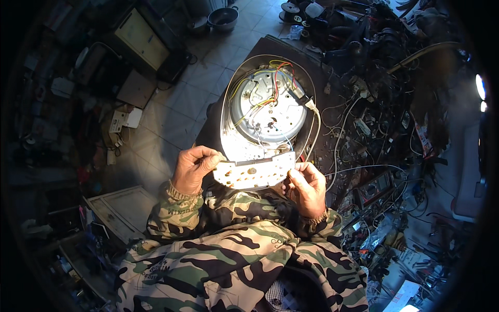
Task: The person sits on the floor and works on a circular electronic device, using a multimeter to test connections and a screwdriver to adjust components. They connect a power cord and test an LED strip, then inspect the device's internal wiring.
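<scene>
My left hand [195,167] pinches the left end of a pale, curved control panel [253,174], with small brownish parts along its brightly lit face. The panel's right end sits between the thumb and fingers of my right hand [307,188]. Just beyond the panel lies an opened round appliance [267,106], perhaps a rice cooker, its metal underside showing. Red, yellow and green wires [278,70] loop over that metal. A white plug connector [310,105] with a pale cable is at its right side. Thin wires run from the appliance toward the panel. Glare hides the panel's details.
The appliance rests on a dark bench [265,47]. Tangled cables and loose parts [364,125] crowd the right side. A cream cabinet [140,39] stands at the far left, a dark pot [223,19] on the tiled floor. A wooden board [122,210] lies by my left elbow.
</scene>
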Action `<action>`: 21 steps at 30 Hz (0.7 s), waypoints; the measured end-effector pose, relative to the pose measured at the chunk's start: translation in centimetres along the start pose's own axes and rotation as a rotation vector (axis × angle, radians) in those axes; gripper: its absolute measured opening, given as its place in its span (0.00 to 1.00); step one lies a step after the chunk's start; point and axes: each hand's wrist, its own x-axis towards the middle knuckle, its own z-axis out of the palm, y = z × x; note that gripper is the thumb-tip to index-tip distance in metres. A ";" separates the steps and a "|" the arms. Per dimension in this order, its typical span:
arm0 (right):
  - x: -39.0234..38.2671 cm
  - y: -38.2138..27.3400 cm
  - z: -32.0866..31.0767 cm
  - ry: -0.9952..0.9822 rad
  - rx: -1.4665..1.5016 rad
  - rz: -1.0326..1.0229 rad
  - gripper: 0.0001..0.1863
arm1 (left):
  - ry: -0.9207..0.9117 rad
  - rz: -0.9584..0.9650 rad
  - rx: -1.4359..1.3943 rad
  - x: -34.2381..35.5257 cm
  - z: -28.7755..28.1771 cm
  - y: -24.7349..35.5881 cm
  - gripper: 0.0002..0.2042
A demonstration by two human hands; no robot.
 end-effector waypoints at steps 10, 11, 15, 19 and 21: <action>0.4 1.1 0.6 0.109 0.166 0.047 0.07 | 0.087 -0.014 -0.090 -0.6 1.2 -0.2 0.14; 0.4 1.1 0.4 0.112 0.191 0.053 0.07 | 0.103 -0.024 -0.078 -0.8 1.4 -0.3 0.15; 0.4 1.0 0.7 0.120 0.181 0.052 0.07 | 0.091 0.011 0.004 -1.2 1.3 -0.7 0.18; 0.4 1.0 0.4 0.118 0.182 0.048 0.08 | 0.049 0.033 0.125 -1.2 1.5 0.1 0.19; 0.3 1.0 0.4 0.121 0.194 0.050 0.08 | 0.061 0.030 0.135 -1.3 1.9 0.4 0.19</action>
